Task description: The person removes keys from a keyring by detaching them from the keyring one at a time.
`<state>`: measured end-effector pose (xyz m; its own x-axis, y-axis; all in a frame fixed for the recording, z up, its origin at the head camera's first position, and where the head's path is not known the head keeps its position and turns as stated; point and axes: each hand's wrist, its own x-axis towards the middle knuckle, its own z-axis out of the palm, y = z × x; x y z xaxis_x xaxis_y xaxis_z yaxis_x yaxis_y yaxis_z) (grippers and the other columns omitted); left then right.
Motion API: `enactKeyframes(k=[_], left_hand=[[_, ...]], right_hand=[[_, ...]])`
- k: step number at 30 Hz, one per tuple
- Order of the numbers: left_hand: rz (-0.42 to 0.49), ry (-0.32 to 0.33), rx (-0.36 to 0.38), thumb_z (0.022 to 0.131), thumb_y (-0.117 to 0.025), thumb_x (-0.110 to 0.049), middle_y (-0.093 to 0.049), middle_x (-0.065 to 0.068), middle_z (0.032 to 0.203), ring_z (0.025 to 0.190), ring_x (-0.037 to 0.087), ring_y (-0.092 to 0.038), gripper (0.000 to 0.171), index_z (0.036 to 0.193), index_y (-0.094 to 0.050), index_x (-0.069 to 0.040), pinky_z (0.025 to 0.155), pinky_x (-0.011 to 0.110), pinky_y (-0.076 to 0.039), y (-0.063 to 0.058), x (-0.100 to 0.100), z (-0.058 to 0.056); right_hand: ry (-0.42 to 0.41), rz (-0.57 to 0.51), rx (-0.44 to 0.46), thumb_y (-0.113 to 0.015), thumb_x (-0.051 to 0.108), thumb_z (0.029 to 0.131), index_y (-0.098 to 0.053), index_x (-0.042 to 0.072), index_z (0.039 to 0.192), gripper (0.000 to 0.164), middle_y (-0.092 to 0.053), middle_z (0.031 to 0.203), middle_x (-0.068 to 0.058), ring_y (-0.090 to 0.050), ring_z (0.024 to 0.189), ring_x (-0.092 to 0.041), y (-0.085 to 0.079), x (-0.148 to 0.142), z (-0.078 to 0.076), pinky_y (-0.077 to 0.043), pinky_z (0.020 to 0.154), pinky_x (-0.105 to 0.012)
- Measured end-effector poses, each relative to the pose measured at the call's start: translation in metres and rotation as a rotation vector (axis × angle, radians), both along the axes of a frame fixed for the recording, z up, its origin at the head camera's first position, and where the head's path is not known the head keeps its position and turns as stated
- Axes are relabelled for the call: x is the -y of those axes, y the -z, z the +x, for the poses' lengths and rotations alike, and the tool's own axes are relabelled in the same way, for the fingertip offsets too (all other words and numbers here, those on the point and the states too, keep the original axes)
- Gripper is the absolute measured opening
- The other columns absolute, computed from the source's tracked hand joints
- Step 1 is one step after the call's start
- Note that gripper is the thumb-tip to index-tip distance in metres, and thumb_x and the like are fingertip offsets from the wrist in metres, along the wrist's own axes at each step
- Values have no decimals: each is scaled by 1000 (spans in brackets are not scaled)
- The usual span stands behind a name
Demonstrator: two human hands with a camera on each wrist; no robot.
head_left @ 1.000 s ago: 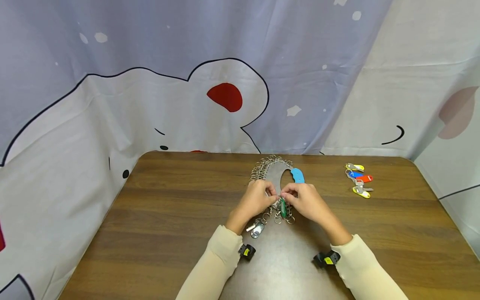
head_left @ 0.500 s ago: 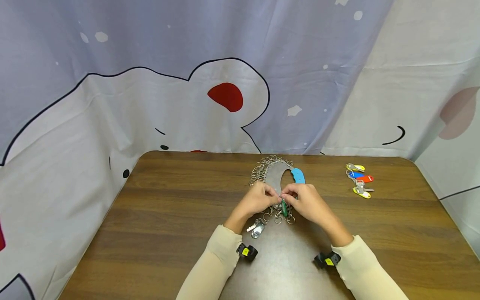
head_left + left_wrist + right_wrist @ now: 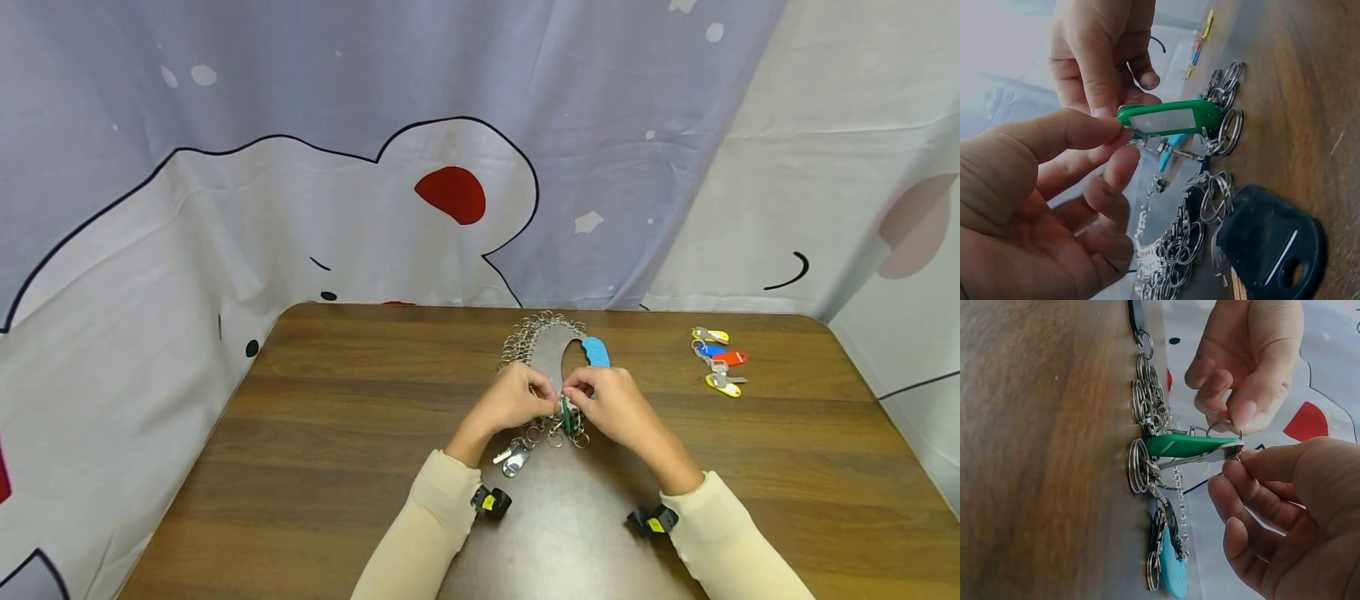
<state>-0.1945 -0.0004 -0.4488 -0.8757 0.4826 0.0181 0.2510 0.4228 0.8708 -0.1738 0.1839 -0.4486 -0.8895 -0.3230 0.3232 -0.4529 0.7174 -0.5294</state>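
Note:
Over the middle of the table, my left hand [image 3: 517, 396] and right hand [image 3: 615, 400] meet fingertip to fingertip. Between them, both pinch a thin metal key ring [image 3: 1240, 435] at the upper end of a green key tag [image 3: 1163, 117]. The tag hangs down with its white label facing the left wrist view, and a silver key [image 3: 1200, 457] hangs beside it. Right behind stands a grey curved metal plate [image 3: 551, 346] with a light blue grip [image 3: 596, 351]. Rings and clasps line its outer edge. My fingers partly hide the pinched ring.
Toward me from the plate lies a dark, shiny fob [image 3: 1272, 244] with a key beside it. At the back right of the wooden table [image 3: 337, 417] lie keys with yellow, blue and red tags [image 3: 727, 357]. A printed curtain [image 3: 300, 208] hangs along the far edge.
My left hand has shifted slightly left from half a second ago, its fingertips a little farther from the right hand's. The green tag has turned more edge-on. The right hand barely moves.

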Motion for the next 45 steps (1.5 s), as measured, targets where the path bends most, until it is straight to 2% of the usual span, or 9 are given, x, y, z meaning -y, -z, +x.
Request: enactKeyframes(k=[6, 12, 17, 22, 30, 34, 38, 41, 45], left_hand=[[21, -4, 90, 81, -72, -13, -59, -1, 61, 52, 6, -43, 17, 74, -74, 2, 45, 19, -34, 3, 0, 0], [127, -26, 189, 80, -74, -6, -63, -1, 66, 58, 7, -47, 12, 76, -74, 5, 48, 19, -38, 9, 1, -2], [139, 14, 162, 78, -76, -1, -63, 2, 67, 57, 8, -44, 7, 73, -73, 4, 48, 21, -35, 9, 4, -3], [78, 43, 109, 78, -76, -3, -63, 2, 65, 57, 8, -43, 7, 72, -75, 1, 49, 21, -35, 6, 5, -1], [116, -28, 252, 81, -69, -4, -69, 28, 78, 52, 13, -47, 13, 80, -73, 8, 46, 22, -38, 8, 3, -2], [121, -19, 249, 80, -69, -1, -66, 14, 68, 53, 13, -47, 9, 79, -73, 6, 45, 21, -37, 9, 3, -4], [132, 32, 190, 78, -68, 4, -62, -1, 63, 53, 8, -46, 6, 78, -72, 7, 46, 19, -37, 6, 4, -4], [129, 38, 180, 78, -68, 3, -64, 6, 65, 51, 7, -45, 7, 78, -72, 8, 45, 18, -36, 4, 3, -2], [115, -4, 229, 80, -69, -4, -66, 19, 71, 50, 10, -45, 13, 79, -72, 9, 43, 18, -36, 6, 2, -1]], right_hand=[[-32, 6, 2, -70, 12, 87, -72, 12, 83, 5, -72, 76, 0, -63, 65, -10, -2, 3, 2, -56, 59, -32], [-41, 16, 22, -71, 14, 87, -72, 14, 82, 5, -71, 72, 3, -61, 63, -6, -3, 4, 4, -55, 58, -29], [-24, 24, 17, -73, 13, 85, -72, 14, 79, 6, -68, 67, 5, -59, 59, -5, -3, 5, 5, -53, 55, -28], [5, 46, 6, -72, 14, 85, -72, 14, 78, 6, -68, 65, 6, -56, 56, -4, -2, 5, 5, -51, 52, -26], [-16, 24, -6, -73, 15, 84, -72, 15, 79, 5, -70, 69, 5, -60, 60, -4, -2, 7, 6, -53, 55, -28], [7, 42, -19, -73, 15, 84, -72, 15, 78, 6, -70, 67, 5, -58, 58, -5, -3, 7, 6, -52, 54, -28], [44, 55, -23, -73, 13, 83, -72, 14, 77, 6, -70, 66, 3, -58, 56, -6, -3, 6, 5, -51, 52, -29], [40, 47, -15, -73, 13, 84, -72, 14, 78, 6, -70, 67, 3, -59, 58, -6, -3, 6, 5, -52, 54, -29], [13, 36, -6, -73, 16, 85, -72, 16, 78, 6, -70, 68, 5, -59, 59, -5, -4, 6, 6, -53, 56, -29]])
